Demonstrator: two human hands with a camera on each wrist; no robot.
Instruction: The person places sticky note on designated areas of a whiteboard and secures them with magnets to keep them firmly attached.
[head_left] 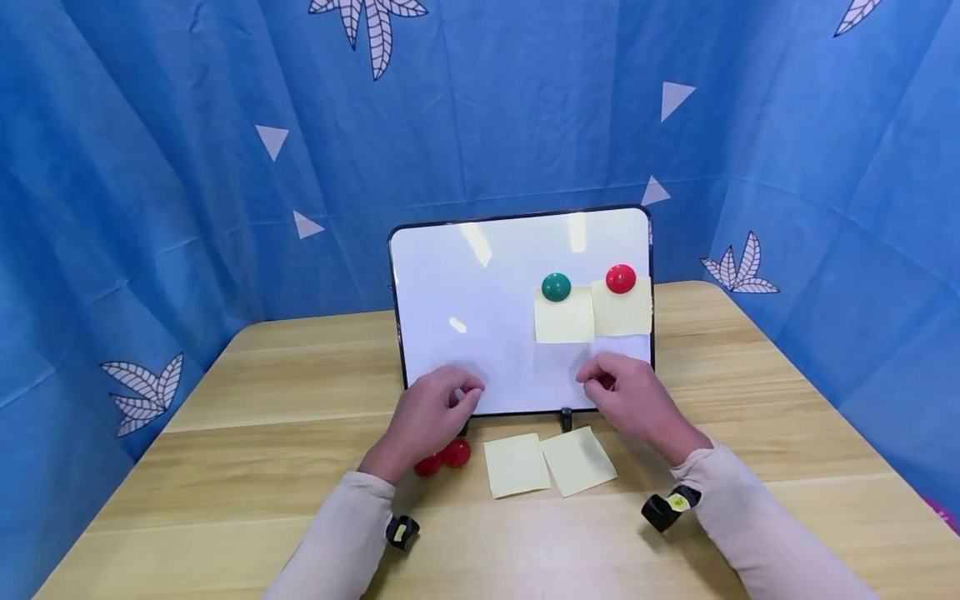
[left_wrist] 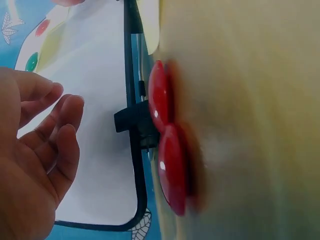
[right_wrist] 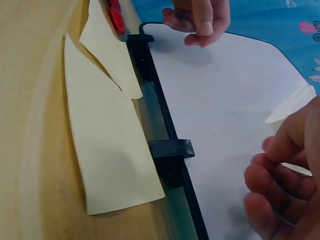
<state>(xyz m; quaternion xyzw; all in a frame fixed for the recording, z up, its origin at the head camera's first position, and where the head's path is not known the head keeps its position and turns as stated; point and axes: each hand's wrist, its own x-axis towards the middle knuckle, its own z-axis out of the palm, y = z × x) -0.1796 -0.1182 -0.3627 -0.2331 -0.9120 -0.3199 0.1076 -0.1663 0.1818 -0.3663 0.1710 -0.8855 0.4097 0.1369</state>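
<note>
From my end of the feed, the left hand and the right hand both hover in front of the whiteboard, fingers loosely bent, nothing in either one. Two loose yellow notes lie on the table below and between them, pretty much square, so I don't see a real long axis. The righthand one is nearer the right hand. Two red magnets sit side by side below the left hand, easily its side. Up on the board's right half, a green magnet and another red one top two pinned notes.
</note>
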